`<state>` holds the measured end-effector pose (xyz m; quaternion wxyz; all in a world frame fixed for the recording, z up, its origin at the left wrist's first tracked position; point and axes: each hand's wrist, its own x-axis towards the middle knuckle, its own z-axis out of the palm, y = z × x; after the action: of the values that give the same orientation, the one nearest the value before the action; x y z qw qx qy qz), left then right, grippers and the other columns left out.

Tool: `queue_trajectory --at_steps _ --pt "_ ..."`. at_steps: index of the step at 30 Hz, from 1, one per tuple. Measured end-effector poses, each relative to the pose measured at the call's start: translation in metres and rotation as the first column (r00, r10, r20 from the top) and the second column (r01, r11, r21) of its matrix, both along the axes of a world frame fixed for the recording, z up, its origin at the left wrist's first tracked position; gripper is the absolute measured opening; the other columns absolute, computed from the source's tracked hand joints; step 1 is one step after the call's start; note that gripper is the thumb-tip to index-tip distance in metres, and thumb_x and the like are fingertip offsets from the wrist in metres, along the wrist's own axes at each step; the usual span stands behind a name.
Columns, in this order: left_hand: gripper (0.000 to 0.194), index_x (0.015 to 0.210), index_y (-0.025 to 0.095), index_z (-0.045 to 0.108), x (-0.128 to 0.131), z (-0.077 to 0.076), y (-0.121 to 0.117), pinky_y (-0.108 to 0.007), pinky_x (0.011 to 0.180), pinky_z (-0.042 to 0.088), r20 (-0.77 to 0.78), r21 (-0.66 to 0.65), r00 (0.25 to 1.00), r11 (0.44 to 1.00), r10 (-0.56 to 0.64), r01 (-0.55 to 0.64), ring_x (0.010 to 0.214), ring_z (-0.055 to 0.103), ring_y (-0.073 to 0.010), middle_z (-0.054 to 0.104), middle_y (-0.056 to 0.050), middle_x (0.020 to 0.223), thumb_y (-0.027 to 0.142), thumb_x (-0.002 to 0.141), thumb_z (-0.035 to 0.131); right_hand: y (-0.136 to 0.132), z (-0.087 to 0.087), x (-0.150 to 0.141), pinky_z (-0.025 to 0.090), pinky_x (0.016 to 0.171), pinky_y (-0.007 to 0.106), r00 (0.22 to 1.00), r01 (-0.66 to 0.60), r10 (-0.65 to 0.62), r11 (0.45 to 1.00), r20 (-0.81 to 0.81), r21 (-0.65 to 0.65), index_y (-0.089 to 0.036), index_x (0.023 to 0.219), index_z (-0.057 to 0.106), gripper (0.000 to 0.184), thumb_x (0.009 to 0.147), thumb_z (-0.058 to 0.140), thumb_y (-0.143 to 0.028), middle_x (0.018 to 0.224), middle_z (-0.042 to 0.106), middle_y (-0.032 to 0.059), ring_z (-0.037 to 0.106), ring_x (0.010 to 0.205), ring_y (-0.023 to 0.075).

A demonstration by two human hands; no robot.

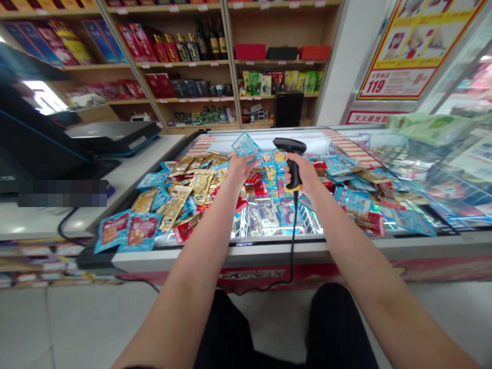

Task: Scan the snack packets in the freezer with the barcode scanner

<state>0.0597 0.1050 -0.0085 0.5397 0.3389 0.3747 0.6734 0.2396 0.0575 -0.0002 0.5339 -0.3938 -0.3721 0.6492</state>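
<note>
My left hand (241, 166) is closed on the lower edge of a light-blue snack packet (246, 145), which is tilted up above the freezer. In my right hand (304, 171) is a black barcode scanner (290, 145), gripped by its handle, with its head turned toward the packet. A dark cable (294, 230) hangs from the handle and runs down over the freezer's front. Below both hands lie several loose packets: gold packets (202, 185) to the left, blue packets (353, 201) to the right, with red ones among them. Packet and scanner are apart.
Two blue-and-red packets (139, 231) lie at the freezer's front left corner. On the counter (126, 177) at left stand a scale (115, 134) and a dark checkout machine (31, 118). Shelves (184, 64) of bottles and boxes rise behind. Green bags (438, 128) lie at right.
</note>
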Motion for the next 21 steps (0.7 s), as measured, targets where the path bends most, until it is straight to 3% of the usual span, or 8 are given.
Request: queue_trajectory --at_steps 2,4,5,7,9,11,15,21 --pt "0.026 0.086 0.020 0.055 -0.001 -0.002 0.002 -0.032 0.087 0.055 -0.104 -0.011 0.993 0.999 0.050 -0.052 0.076 0.061 -0.0098 0.059 0.005 0.072 0.004 0.066 0.061 0.000 0.000 0.000 0.037 0.032 0.019 1.000 0.004 -0.004 1.000 0.005 -0.002 -0.019 0.075 0.049 0.021 0.089 0.057 -0.033 0.051 0.053 -0.0031 0.045 0.036 0.0084" --pt "0.011 0.079 0.019 0.055 -0.003 -0.004 0.005 -0.029 0.083 0.053 -0.326 0.021 0.933 0.988 0.154 -0.156 0.076 0.060 -0.0112 0.059 0.003 0.072 0.010 0.073 0.057 -0.001 0.001 -0.001 0.036 0.032 0.019 1.000 0.010 -0.010 1.000 0.016 0.003 -0.020 0.076 0.050 0.019 0.088 0.058 -0.032 0.051 0.054 -0.0033 0.045 0.036 0.0085" --pt "0.006 0.075 0.018 0.054 -0.005 -0.005 0.006 -0.029 0.082 0.051 -0.471 0.067 0.854 0.974 0.221 -0.216 0.077 0.060 -0.0125 0.059 0.002 0.071 0.012 0.076 0.056 -0.001 0.001 -0.001 0.036 0.032 0.019 1.000 0.014 -0.014 1.000 0.025 0.009 -0.020 0.076 0.050 0.018 0.088 0.058 -0.032 0.051 0.054 -0.0033 0.045 0.035 0.0087" --pt "0.011 0.068 0.018 0.054 -0.008 -0.007 0.007 -0.028 0.081 0.047 -0.729 0.188 0.601 0.940 0.328 -0.286 0.080 0.060 -0.0158 0.060 -0.001 0.070 0.016 0.079 0.055 -0.003 0.001 -0.002 0.036 0.031 0.020 0.999 0.024 -0.025 0.999 0.046 0.027 -0.019 0.077 0.052 0.016 0.087 0.059 -0.031 0.051 0.054 -0.0034 0.045 0.035 0.0092" --pt "0.014 0.067 0.018 0.057 -0.010 -0.008 0.006 -0.029 0.078 0.043 -0.866 0.270 0.348 0.922 0.359 -0.278 0.080 0.060 -0.0186 0.062 -0.003 0.070 0.019 0.081 0.054 -0.004 0.002 -0.003 0.036 0.031 0.020 0.997 0.028 -0.031 0.998 0.065 0.047 -0.019 0.078 0.053 0.014 0.085 0.060 -0.029 0.050 0.054 -0.0032 0.046 0.035 0.0098" --pt "0.016 0.070 0.018 0.062 -0.011 -0.009 0.004 -0.029 0.074 0.039 -0.915 0.298 0.198 0.919 0.352 -0.259 0.079 0.060 -0.0198 0.065 -0.005 0.073 0.022 0.082 0.053 -0.005 0.001 -0.004 0.036 0.031 0.021 0.997 0.023 -0.028 0.997 0.078 0.067 -0.019 0.078 0.053 0.013 0.085 0.060 -0.028 0.051 0.054 -0.0028 0.046 0.035 0.0102" --pt "0.019 0.076 0.018 0.068 -0.009 -0.011 0.004 -0.028 0.066 0.032 -0.940 0.305 0.076 0.921 0.332 -0.242 0.073 0.058 -0.0194 0.067 -0.006 0.074 0.025 0.083 0.052 -0.005 0.000 -0.004 0.037 0.030 0.022 0.993 -0.011 -0.001 0.994 0.114 0.105 -0.018 0.072 0.052 0.018 0.084 0.060 -0.029 0.051 0.054 -0.0015 0.046 0.035 0.0101" --pt "0.021 0.074 0.017 0.069 -0.010 -0.015 0.008 -0.029 0.062 0.026 -0.937 0.331 0.044 0.919 0.348 -0.213 0.065 0.052 -0.0166 0.063 -0.004 0.067 0.025 0.082 0.052 -0.004 -0.002 -0.004 0.037 0.031 0.022 0.990 -0.043 0.027 0.992 0.136 0.117 -0.019 0.070 0.052 0.020 0.081 0.063 -0.031 0.051 0.054 -0.0017 0.045 0.035 0.0095"
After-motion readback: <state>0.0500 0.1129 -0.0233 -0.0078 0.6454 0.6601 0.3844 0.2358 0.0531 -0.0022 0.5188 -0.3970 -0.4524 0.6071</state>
